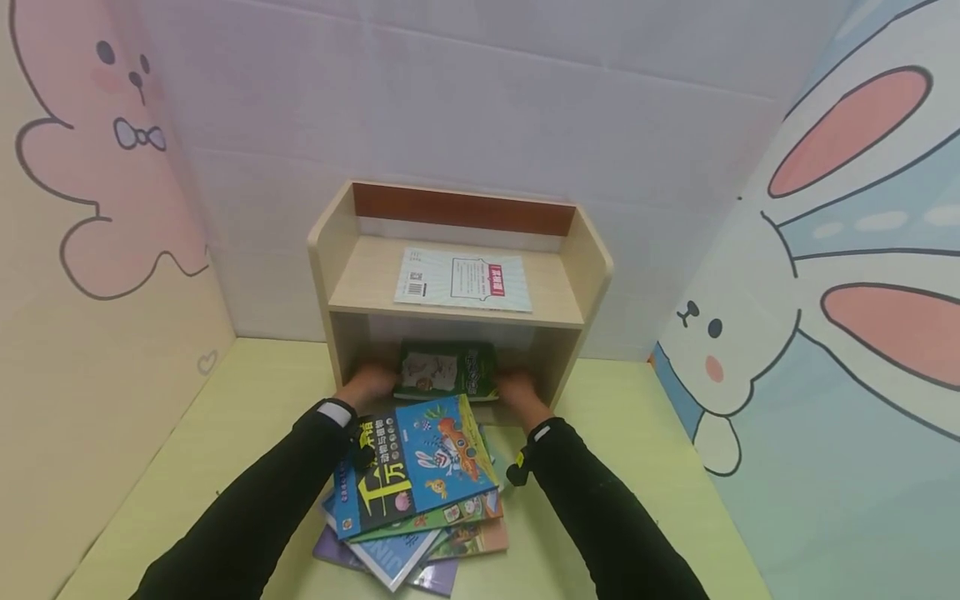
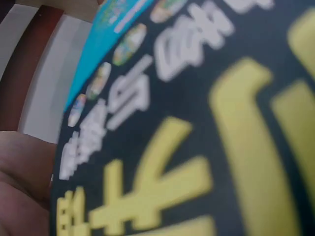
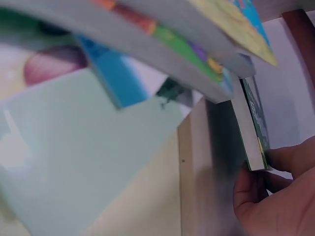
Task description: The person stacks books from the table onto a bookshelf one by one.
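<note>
A dark green book (image 1: 442, 368) is inside the lower compartment of a small wooden shelf (image 1: 457, 314). My left hand (image 1: 371, 384) is at the book's left edge, gripping it, though its fingertips are hard to see. At the opposite edge, my right hand (image 1: 520, 395) pinches the book; in the right wrist view, the thumb and fingers (image 3: 278, 160) lie on either side of it. A blue picture book (image 1: 450, 446) tops a messy pile in front of the shelf. It fills most of the left wrist view and hides much of the left hand (image 2: 22, 179) there.
A pale book (image 1: 462, 279) lies flat on the upper shelf board. Beneath the blue book, several others, including a purple one (image 1: 438, 577), stick out at angles on the light green table (image 1: 270, 375). Painted walls (image 1: 847, 400) stand on both sides.
</note>
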`<state>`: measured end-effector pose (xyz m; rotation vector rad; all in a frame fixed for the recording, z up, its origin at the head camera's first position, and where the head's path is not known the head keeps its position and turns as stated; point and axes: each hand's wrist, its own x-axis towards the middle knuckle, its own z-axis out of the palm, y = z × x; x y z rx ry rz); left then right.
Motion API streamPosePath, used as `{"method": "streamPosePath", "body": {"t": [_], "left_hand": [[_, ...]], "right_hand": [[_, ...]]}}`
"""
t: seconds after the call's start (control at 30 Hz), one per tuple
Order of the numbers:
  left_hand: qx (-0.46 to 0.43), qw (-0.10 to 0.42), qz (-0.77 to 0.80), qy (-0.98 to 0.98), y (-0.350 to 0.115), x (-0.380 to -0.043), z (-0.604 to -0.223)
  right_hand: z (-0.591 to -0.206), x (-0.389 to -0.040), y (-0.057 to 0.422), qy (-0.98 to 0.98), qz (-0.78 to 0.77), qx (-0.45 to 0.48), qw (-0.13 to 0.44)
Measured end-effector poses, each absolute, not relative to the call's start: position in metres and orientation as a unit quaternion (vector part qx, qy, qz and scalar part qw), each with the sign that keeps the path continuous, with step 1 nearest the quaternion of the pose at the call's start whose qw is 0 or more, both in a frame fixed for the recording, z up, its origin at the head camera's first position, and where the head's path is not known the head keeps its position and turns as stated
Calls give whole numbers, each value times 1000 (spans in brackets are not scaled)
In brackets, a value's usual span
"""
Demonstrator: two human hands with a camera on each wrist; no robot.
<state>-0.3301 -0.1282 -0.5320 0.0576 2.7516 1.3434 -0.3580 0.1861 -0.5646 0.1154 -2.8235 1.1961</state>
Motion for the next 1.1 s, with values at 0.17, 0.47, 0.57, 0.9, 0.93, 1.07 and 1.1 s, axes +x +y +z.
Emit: {"method": "streamPosePath", "body": {"t": [0.17,0.47,0.57,0.9,0.93,1.07,1.1], "left_hand": [[-1,77,439,895,-127,-330,-536],[-2,113,460,881,-127,-331,-538],[-6,112,451,885,-126,-329,-534],[22,100,467,878,-130,-321,-521],[31,93,457,884,-131,-318,-519],[60,57,419,904,-134,-299,-504],[63,46,412,908,-135,-292,-499]], "right_hand": [[-568,-354,186,-913,409,10,4],[-547,-334,180,-916,400,12,14],[-549,-338,181,-919,393,23,15],[-534,-330,182,-917,396,36,27],[-531,-327,183,-916,399,37,24],[-514,-306,184,-903,428,44,2],[-509,-300,185,-901,430,52,-3]]}}
